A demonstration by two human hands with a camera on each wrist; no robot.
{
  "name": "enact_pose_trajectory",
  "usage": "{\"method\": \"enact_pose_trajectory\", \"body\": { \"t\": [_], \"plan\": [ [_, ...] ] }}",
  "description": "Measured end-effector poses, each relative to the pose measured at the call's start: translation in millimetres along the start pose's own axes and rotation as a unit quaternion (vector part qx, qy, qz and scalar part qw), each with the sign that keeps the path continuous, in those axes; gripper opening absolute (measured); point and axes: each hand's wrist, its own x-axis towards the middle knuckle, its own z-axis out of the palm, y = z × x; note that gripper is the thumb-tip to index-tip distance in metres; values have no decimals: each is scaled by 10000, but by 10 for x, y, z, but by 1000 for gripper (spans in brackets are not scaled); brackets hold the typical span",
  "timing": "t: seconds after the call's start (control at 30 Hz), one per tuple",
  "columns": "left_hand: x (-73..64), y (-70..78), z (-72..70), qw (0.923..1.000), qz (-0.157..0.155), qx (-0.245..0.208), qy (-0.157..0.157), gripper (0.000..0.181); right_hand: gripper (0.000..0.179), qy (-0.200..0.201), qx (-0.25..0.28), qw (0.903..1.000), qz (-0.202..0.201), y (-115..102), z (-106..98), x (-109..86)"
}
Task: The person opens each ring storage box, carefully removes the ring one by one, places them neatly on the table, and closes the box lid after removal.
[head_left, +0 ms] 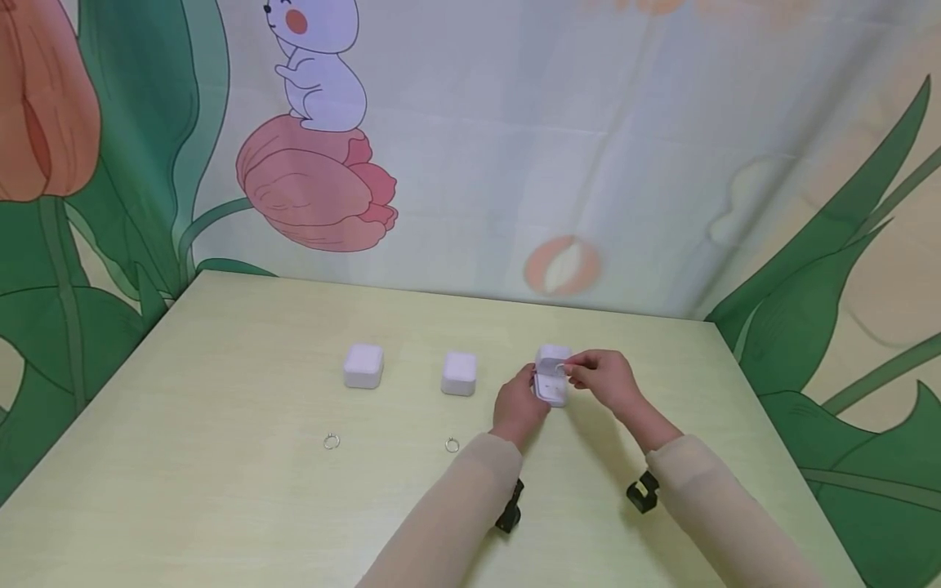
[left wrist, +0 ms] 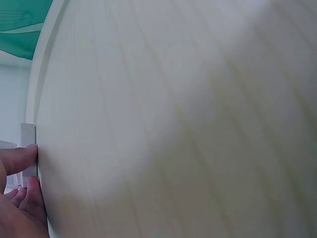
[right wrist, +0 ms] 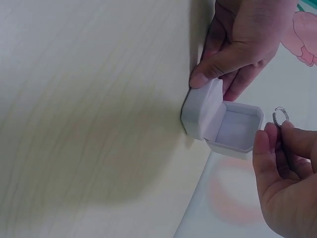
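Observation:
A small white ring box [head_left: 551,387] stands with its lid up on the table. My left hand [head_left: 519,407] grips the base of this box from its left side; in the left wrist view the thumb and fingers [left wrist: 32,198] show on it at the edge. Between thumb and fingertips my right hand [head_left: 606,379] pinches a silver ring [right wrist: 281,117], held up beside the raised lid [right wrist: 237,126]. The ring is apart from the box's cushion. In the right wrist view the ring's band looks studded with small stones.
Two closed white ring boxes [head_left: 363,365] stand to the left, the nearer one [head_left: 459,374] beside the left hand. In front of them lie two silver rings, one left [head_left: 332,441] and one right [head_left: 452,445]. A patterned curtain [head_left: 470,147] hangs behind the table.

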Motion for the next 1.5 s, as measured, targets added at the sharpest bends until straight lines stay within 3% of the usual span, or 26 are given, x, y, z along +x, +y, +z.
{"method": "enact_pose_trajectory", "body": {
  "t": [0.83,1.5],
  "plan": [
    [2,1,10,10000,-63,-52,-9,64,24,-101,-72,9997,213,-63,-119,-152],
    [-18,-2,-6,9999,-11,-128,6,64,23,-255,47,9989,390,16,-78,-283]
  ]
}}
